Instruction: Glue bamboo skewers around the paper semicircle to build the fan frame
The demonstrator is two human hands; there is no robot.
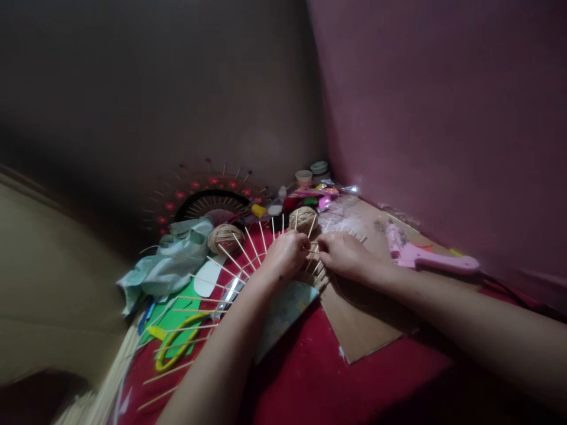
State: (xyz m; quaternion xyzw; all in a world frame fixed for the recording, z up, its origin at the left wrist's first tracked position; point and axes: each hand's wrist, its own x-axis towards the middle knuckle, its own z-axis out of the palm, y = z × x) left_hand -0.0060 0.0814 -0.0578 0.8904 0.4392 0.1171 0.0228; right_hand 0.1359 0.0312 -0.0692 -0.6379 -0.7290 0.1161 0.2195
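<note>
My left hand [286,252] and my right hand [344,255] meet over a round craft piece with thin wooden skewers [230,257] fanning out from its centre like spokes. Both hands have their fingers pinched together at the hub, where what looks like jute twine runs between the sticks; the twine itself is too small to see clearly. A ball of jute twine [303,219] sits just behind the hands, and a second ball [225,238] lies to the left.
A pink glue gun [425,257] lies on brown cardboard [372,324] at right. Yellow-handled scissors [177,345], green paper and a pale cloth [170,262] lie at left on the red surface. A finished sunburst piece [212,198], small jars and craft bits stand against the walls.
</note>
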